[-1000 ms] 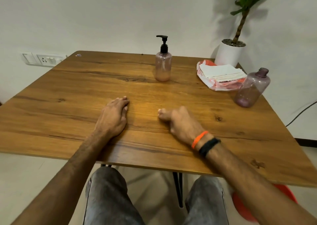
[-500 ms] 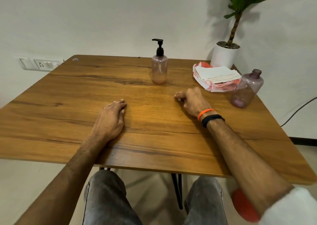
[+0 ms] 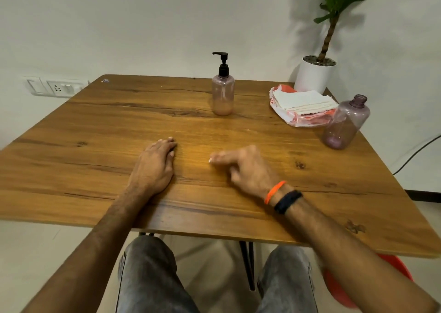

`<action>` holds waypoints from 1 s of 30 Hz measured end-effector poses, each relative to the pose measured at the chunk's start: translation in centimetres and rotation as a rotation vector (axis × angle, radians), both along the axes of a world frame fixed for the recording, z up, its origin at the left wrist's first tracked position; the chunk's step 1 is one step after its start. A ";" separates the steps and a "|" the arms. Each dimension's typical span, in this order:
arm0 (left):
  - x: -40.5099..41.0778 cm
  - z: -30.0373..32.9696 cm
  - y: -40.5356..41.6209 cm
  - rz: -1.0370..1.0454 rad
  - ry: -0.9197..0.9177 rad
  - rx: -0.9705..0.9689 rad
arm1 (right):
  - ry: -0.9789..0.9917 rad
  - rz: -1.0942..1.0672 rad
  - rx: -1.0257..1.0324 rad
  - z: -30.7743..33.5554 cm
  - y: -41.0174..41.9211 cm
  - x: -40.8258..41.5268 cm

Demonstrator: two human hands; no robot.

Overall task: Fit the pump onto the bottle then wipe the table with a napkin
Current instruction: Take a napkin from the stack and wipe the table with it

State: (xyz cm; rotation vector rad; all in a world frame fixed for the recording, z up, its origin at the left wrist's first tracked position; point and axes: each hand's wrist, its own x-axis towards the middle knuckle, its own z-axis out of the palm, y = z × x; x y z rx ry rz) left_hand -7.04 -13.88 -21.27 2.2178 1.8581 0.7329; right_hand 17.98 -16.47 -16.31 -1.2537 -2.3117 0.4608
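Both hands hold nothing on the desk [image 3: 95, 131]; the capless bottle [image 3: 343, 124] stands upright beyond the right hand [image 3: 248, 167], nearer it than the left hand [image 3: 155, 164].

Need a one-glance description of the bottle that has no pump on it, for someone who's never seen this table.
Start at the white plant pot at the wooden table's far right corner, then come toward the camera past the stack of white napkins. The open bottle stands just beyond them, near the right edge. Unlike the pump bottle mid-table, its neck is bare, with no black pump, and it looks empty.
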 end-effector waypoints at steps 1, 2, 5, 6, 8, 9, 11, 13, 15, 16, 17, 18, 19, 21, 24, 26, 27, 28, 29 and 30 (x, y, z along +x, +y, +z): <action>0.0 0.1 0.0 -0.004 0.000 -0.002 | 0.028 -0.088 0.025 0.1 1.7 0.6; 0.0 0.1 -0.1 -0.008 -0.001 -0.005 | 0.044 -0.183 0.046 0.0 3.4 1.1; 0.1 0.2 -0.3 -0.009 -0.002 -0.004 | 0.043 -0.424 0.040 -0.5 7.8 2.8; 0.1 0.2 -0.3 -0.009 -0.001 0.000 | 0.018 -0.455 0.025 -0.8 8.9 3.1; 0.1 0.3 -0.2 -0.007 0.000 0.008 | -0.074 -0.470 -0.013 -1.3 10.4 3.3; 0.2 0.2 -0.3 -0.008 0.000 0.008 | -0.114 -0.472 -0.031 -1.5 10.7 3.2; 0.2 0.2 -0.3 -0.006 -0.003 0.005 | -0.141 -0.462 -0.067 -1.7 10.8 2.7; 0.2 0.2 -0.4 -0.001 -0.005 0.008 | -0.138 -0.388 -0.065 -2.1 9.6 1.4; 0.2 0.2 -0.3 0.003 -0.007 0.007 | -0.155 -0.248 -0.025 -2.3 7.3 -0.6; 0.2 0.3 -0.2 0.003 -0.008 0.005 | -0.170 -0.159 -0.004 -2.3 6.1 -1.7; 0.2 0.3 -0.2 0.002 -0.010 0.002 | -0.198 -0.067 0.014 -2.4 4.8 -2.7; 0.3 0.4 -0.2 0.004 -0.012 0.003 | -0.237 0.019 0.032 -2.3 3.6 -3.7; 0.3 0.4 -0.3 0.011 -0.010 0.005 | -0.268 0.100 0.056 -2.3 2.6 -4.4; 0.5 0.5 -0.4 0.024 -0.005 0.010 | -0.265 0.213 0.084 -2.3 1.4 -4.9; 0.8 0.7 -0.5 0.034 -0.007 0.010 | -0.083 0.105 0.053 -1.1 2.9 -3.9; 0.8 0.8 -0.6 0.033 -0.008 0.010 | 0.012 -0.107 0.067 -0.5 6.1 -2.8; 0.9 0.9 -0.6 0.031 -0.010 0.008 | 0.011 -0.205 0.070 -0.4 7.9 -2.1; 0.9 0.9 -0.7 0.029 -0.015 0.006 | -0.015 -0.283 0.065 -0.4 9.7 -1.6; 0.9 0.9 -0.8 0.026 -0.021 0.002 | -0.057 -0.334 0.048 -0.5 11.1 -1.3; 0.9 1.0 -0.8 0.022 -0.027 0.000 | -0.109 -0.359 0.021 -0.7 12.1 -1.0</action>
